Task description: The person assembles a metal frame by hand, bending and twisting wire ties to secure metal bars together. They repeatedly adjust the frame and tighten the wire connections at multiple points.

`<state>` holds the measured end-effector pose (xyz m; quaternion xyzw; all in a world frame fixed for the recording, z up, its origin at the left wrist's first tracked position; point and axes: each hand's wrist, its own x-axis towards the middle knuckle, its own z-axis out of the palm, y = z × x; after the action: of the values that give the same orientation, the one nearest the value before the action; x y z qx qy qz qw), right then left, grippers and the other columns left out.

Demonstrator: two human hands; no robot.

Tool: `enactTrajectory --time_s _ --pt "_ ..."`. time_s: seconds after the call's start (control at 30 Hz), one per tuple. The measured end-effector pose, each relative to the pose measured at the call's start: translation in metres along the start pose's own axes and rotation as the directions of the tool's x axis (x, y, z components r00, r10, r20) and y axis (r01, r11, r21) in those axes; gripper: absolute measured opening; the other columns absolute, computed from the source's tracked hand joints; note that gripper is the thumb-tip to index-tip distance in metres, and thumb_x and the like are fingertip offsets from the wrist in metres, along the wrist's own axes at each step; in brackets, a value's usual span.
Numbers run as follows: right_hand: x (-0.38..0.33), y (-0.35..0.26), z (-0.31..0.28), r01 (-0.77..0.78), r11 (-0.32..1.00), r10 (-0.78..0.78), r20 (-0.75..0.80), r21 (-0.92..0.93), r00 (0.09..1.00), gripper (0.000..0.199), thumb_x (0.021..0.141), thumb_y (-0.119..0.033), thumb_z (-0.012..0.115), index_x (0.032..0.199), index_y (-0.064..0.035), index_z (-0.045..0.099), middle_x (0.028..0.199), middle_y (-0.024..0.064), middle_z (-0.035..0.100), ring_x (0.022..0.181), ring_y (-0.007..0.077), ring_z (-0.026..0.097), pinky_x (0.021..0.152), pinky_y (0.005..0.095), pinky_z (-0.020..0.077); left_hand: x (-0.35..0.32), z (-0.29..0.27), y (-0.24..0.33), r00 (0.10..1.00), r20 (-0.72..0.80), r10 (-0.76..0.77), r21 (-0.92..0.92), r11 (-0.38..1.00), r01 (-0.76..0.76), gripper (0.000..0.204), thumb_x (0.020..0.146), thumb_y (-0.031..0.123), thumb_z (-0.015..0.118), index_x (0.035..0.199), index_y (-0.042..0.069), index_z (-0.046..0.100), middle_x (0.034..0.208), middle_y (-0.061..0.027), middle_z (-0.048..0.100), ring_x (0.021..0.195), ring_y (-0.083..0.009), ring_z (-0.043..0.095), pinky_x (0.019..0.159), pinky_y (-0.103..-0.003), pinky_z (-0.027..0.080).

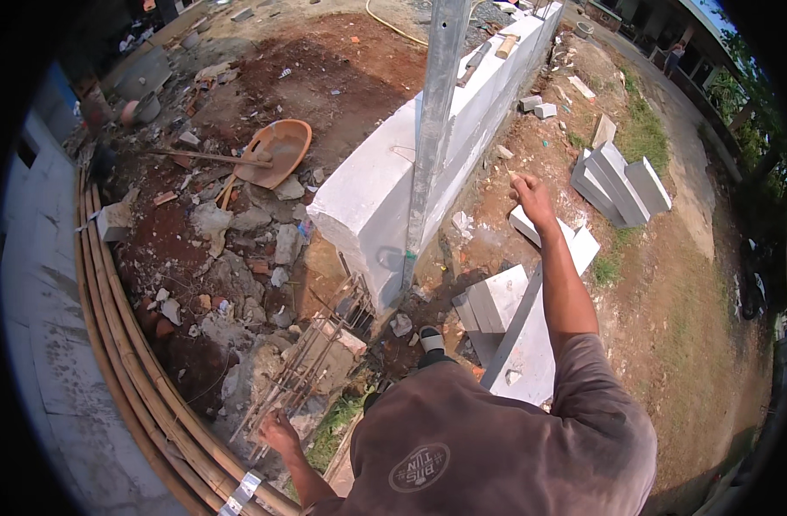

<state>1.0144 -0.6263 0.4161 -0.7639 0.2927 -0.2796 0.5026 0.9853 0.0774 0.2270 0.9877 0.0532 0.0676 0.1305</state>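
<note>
My right arm stretches forward over the ground right of a low white block wall [368,185]. At its end my right hand [532,198] is closed, fingers pinched on a small pale thing too small to name. Low on the left, my left hand [278,432] hangs beside rusty steel reinforcing bars [303,374]; its bent fingers blend into the bars behind. An upright grey metal post [432,129] stands against the wall's near end. Below my right hand, white blocks [497,299] lie near a long white slab [527,348].
More white blocks [621,182] lean together at the right. An orange basin [277,155] with a long-handled tool sits left of the wall, among rubble. Bamboo poles [122,331] run along the left building wall. A wooden-handled tool [506,46] rests on the wall top.
</note>
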Motion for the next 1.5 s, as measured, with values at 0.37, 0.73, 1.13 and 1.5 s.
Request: enactTrajectory --time_s 0.37,0.73,1.13,1.5 --pt "0.318 -0.015 0.002 0.199 0.952 -0.234 -0.136 -0.233 0.963 0.057 0.085 -0.042 0.058 0.113 0.0071 0.060 0.101 0.0204 0.064 0.088 0.0262 0.061 0.080 0.0357 0.0460 -0.042 0.009 0.039 0.904 -0.173 -0.390 0.144 0.898 0.415 0.045 0.086 0.029 0.059 0.125 0.007 0.054 0.133 -0.0135 0.050 0.124 -0.0309 0.044 0.103 -0.050 0.028" --pt "0.561 0.018 -0.011 0.094 0.745 -0.287 -0.189 -0.661 0.939 0.069 0.079 -0.054 0.052 0.109 0.0073 0.063 0.112 0.0257 0.062 0.106 0.0422 0.058 0.093 0.0486 0.0426 -0.253 0.086 0.154 0.325 0.077 -0.943 -0.073 0.319 0.945 0.034 0.085 0.039 0.061 0.103 0.010 0.064 0.100 -0.0176 0.065 0.095 -0.0385 0.062 0.082 -0.047 0.049" --pt "0.657 -0.036 -0.018 0.251 0.526 -0.247 0.137 -0.812 0.959 0.035 0.076 -0.027 0.053 0.084 0.0062 0.062 0.075 0.0170 0.063 0.067 0.0304 0.059 0.063 0.0447 0.0458 -0.337 0.195 0.220 0.545 -0.025 -0.838 -0.170 0.541 0.824 0.027 0.089 0.030 0.058 0.077 0.006 0.055 0.067 -0.0177 0.059 0.063 -0.0316 0.061 0.048 -0.040 0.045" --pt "0.609 0.006 0.005 -0.145 0.934 0.162 0.027 -0.326 0.986 0.027 0.085 -0.029 0.054 0.088 -0.0040 0.064 0.072 0.0091 0.060 0.054 0.0208 0.051 0.049 0.0352 0.0408 -0.235 0.059 0.204 0.510 0.070 -0.857 -0.423 0.438 0.794 0.034 0.088 0.030 0.060 0.092 -0.003 0.065 0.081 -0.0248 0.065 0.078 -0.0377 0.065 0.068 -0.040 0.050"
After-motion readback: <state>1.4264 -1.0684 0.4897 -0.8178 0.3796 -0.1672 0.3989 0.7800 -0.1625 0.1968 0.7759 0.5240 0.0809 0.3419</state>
